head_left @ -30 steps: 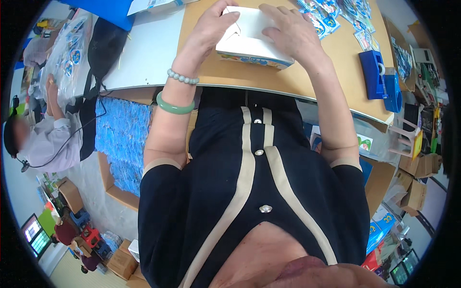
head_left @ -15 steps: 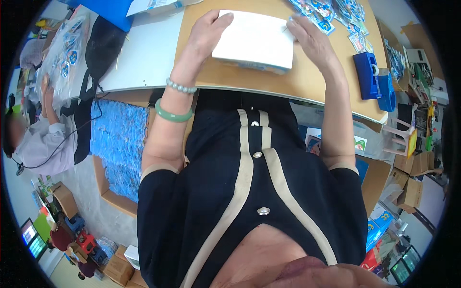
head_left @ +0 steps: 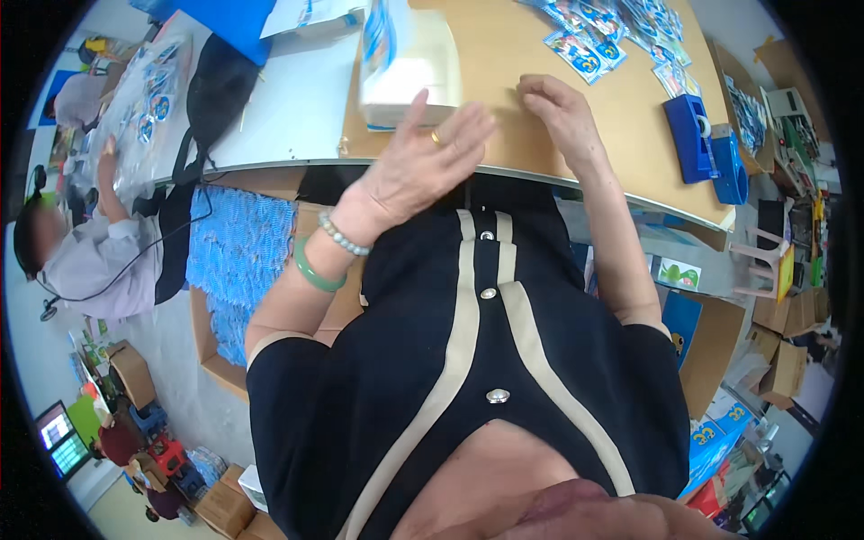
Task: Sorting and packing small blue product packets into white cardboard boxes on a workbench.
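A white box (head_left: 409, 90) stands on the tan tabletop in front of me, left of centre and smeared by motion. Something blue and white (head_left: 382, 36) is blurred along its upper left; I cannot make out whether it belongs to the box. My left hand (head_left: 427, 157) hovers just on the near side of the box, fingers stretched, with a ring, a bead bracelet and a green bangle on that arm. It grips nothing. Over the tabletop to the right is my right hand (head_left: 562, 117), loosely bent, apart from the box and with nothing visible in it.
Small blue packets (head_left: 585, 49) lie scattered at the far right. A blue tape dispenser (head_left: 691, 139) stands by the right edge. Another white box (head_left: 310, 18) is at the far left. Below the table sits a carton of blue pieces (head_left: 236, 243). A co-worker (head_left: 99, 270) is at left.
The white box has left both hands and moved to the left. My left hand has come down and inward with its fingers spread; my right hand has drawn slightly nearer.
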Demonstrator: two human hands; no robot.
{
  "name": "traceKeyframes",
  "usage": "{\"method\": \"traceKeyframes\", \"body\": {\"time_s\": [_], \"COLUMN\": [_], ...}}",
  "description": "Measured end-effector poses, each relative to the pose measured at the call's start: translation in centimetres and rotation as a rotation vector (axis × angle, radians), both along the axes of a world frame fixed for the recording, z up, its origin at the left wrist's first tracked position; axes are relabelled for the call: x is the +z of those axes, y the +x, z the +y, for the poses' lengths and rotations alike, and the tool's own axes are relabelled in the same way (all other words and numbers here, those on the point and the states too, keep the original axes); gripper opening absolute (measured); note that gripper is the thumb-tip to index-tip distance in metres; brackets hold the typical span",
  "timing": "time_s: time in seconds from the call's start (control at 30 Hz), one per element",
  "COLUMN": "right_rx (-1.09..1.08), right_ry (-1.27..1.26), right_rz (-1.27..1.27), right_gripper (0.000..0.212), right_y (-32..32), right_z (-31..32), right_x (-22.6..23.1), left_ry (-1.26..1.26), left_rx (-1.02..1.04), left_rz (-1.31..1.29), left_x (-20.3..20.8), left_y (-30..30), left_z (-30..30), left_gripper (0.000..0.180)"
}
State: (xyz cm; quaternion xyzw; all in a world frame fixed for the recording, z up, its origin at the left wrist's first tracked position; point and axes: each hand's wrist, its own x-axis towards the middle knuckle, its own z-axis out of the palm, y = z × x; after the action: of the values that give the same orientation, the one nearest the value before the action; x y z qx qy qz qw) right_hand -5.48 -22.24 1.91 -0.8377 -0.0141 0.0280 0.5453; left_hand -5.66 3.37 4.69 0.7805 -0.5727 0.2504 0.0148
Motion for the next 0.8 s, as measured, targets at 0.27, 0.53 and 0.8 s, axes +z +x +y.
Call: {"method": "traceKeyframes", "body": {"time_s": [0.27, 0.53, 0.8], "right_rx": [-0.171, -0.042, -0.205], "right_ry": [0.163, -0.157, 0.305], "right_rz": [-0.182, -0.022, -0.159], "right_gripper": [0.049, 0.049, 0.044], "right_y": [-0.8, 7.2, 5.2], "right_z": [4.2, 9.5, 7.6], "right_x": [1.8, -0.8, -2.7], "left_ry": [-0.706, -1.226, -1.457], "left_rx": [0.318, 0.286, 0.33], "left_rz": [-0.033, 1.234, 1.446], "left_x": [-3.5, -2.9, -3.2], "left_y": [-1.5, 5.0, 8.0], "left_z": [3.9, 2.3, 1.8], "left_gripper": [0.04, 0.068, 0.05]}}
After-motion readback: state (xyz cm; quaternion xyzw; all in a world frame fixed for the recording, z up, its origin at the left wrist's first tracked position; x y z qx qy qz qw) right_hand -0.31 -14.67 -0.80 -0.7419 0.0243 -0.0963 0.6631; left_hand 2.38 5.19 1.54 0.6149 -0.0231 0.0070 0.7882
